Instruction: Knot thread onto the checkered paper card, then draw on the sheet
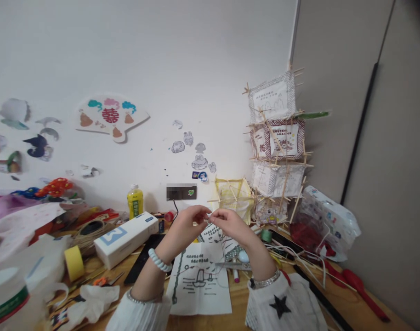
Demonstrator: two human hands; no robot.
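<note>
My left hand (193, 219) and my right hand (229, 224) meet fingertip to fingertip above the table, both closed in a pinch. Whatever lies between the fingers is too small to make out. Below them lies a white sheet (205, 294) with a drawn boat and handwriting. Behind it, partly covered by my hands, is another patterned sheet (210, 235) with writing. A pair of scissors (230, 265) rests across the papers, near a marker with a pink end (236, 276).
Stacked lantern-like frames of sticks and drawn paper (279, 138) stand back right, a yellow one (232, 195) beside them. At left are a white box (125, 239), yellow tape (74, 263), a drink bottle (135, 202) and a large cup (10, 299). White cables (299, 253) and red scissors (363, 294) lie right.
</note>
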